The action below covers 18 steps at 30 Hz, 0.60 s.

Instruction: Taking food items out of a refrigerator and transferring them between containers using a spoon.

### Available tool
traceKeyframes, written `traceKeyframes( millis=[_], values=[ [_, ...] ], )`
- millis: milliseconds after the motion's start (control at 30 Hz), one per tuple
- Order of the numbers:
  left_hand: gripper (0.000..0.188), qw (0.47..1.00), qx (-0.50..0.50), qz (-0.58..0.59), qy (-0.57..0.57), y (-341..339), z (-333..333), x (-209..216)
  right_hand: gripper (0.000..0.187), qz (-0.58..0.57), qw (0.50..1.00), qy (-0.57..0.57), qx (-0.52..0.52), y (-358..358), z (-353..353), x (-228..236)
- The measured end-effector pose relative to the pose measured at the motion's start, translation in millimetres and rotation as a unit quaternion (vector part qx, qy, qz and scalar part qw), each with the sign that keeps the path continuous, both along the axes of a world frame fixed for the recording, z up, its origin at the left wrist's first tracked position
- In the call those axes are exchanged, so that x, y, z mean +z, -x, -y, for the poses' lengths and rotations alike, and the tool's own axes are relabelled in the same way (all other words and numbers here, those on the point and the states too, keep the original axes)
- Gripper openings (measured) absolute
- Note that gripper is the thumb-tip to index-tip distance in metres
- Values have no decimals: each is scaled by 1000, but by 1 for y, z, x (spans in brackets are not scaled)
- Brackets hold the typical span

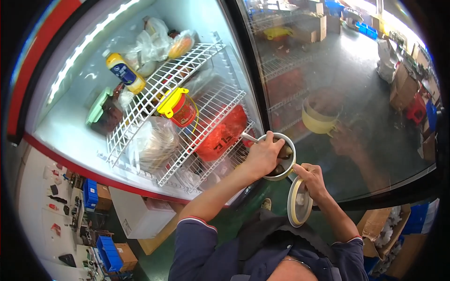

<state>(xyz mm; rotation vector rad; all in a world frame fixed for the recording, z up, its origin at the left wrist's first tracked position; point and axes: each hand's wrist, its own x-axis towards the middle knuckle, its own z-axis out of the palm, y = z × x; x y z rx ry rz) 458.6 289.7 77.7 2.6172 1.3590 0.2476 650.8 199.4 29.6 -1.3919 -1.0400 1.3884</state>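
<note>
White round pot, dark chunks inside, held before a red-edged open fridge with white wire shelves. Left hand over its rim, fingers curled beside a pale slender handle; cannot tell whether gripping it or the rim. Right hand at the pot's right side, fingers closed on a round, yellow-edged grey lid, tilted below.

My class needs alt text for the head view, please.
A person's left hand rests on a pot of dark pieces; the right hand holds a lid. Wire shelves in an open fridge carry bags, a bottle and a yellow-lidded tub.
</note>
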Motion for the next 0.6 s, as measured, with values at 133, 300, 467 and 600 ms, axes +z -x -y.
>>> traceKeyframes(
  millis=[133,300,467,600],
  values=[
    [48,998,11,-68,-2,-16,0,-12,42,1,1000,-8,-24,-3,6,-5],
    [45,999,-17,27,-39,-18,5,-27,42,-1,998,-14,-58,-10,16,-18],
    [55,994,-32,99,-36,-13,8,-37,41,-2,997,-37,-74,-10,22,-21],
    [55,991,-52,122,-23,-11,9,-38,37,-1,997,-23,-72,-13,27,-18]
  ],
)
